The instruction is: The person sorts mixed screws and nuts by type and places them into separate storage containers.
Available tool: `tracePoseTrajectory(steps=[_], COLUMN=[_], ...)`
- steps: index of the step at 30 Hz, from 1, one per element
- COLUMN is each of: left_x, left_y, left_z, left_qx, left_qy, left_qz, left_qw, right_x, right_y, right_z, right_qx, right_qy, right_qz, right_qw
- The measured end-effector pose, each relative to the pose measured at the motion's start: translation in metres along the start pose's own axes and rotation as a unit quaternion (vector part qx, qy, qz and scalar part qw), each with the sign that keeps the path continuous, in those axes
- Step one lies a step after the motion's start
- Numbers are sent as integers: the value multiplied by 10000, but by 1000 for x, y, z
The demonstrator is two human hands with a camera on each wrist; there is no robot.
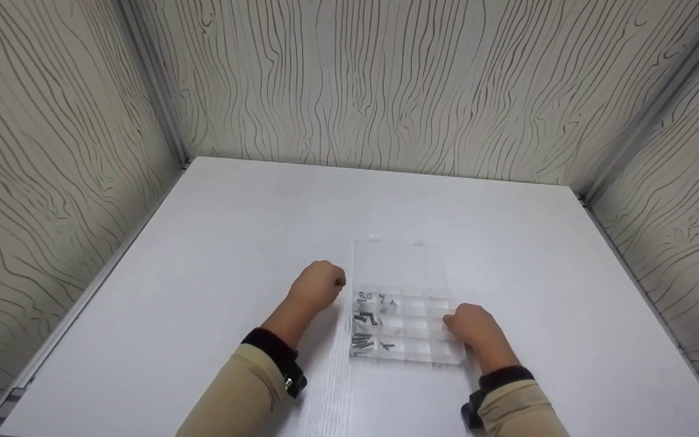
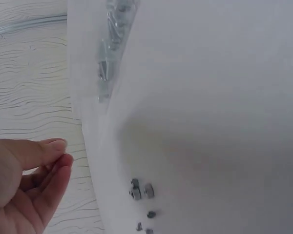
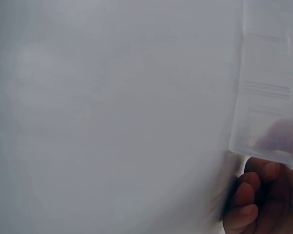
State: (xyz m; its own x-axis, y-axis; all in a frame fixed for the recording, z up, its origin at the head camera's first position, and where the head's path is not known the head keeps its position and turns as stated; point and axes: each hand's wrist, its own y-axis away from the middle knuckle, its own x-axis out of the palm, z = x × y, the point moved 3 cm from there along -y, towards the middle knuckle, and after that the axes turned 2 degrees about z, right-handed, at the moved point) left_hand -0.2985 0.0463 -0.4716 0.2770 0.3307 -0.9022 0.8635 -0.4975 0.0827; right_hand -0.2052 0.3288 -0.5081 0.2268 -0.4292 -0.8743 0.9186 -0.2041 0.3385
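A clear plastic compartment box (image 1: 415, 345) lies on the white table with its transparent lid (image 1: 398, 264) folded back, away from me. Metal screws (image 1: 361, 341) and small nuts (image 1: 362, 296) sit mostly in its left-hand compartments. My right hand (image 1: 474, 328) grips the box's right edge; through the plastic in the right wrist view a finger or thumb shows behind the wall. Just left of the box, my left hand (image 1: 319, 285) hovers with fingers curled. Its thumb and fingertips nearly meet in the left wrist view, and nothing shows between them.
The white table (image 1: 204, 243) spreads around the box, bounded by wood-grain patterned walls (image 1: 349, 85) at the back and sides. Several small dark nuts (image 2: 149, 190) appear against the white in the left wrist view.
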Motion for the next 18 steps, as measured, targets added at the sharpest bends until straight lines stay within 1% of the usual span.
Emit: tracePoseTrajectory(steps=[2,4,6,9,13,15,18], left_x=[2,5,10,15,19,20,19], left_y=[-1,-3,-4,-6,-8,-9,-9], left_z=[-9,-16,-22,-29,-33,-33,-30], left_qx=[128,216,282,369,402,381,325], left_qy=[142,128,-26,-424,-799,-876,-857], left_qz=[-61,-65,-37,-26,-68,-44,15], left_qw=[9998,9997,9996,9984,9960,9954,9958], right_x=[0,0,0,0,1,0,-1], right_y=[0,1,1,1,1,1,1], right_z=[-1,-1,-1,-1,-1,-1,0], right_qx=[-9,-23,-8,57,148,139,91], right_qy=[-20,-12,-13,-42,-92,-72,-40], right_qz=[-21,-49,-57,-36,19,23,29], right_qw=[10000,10000,10000,10000,9998,9999,9999])
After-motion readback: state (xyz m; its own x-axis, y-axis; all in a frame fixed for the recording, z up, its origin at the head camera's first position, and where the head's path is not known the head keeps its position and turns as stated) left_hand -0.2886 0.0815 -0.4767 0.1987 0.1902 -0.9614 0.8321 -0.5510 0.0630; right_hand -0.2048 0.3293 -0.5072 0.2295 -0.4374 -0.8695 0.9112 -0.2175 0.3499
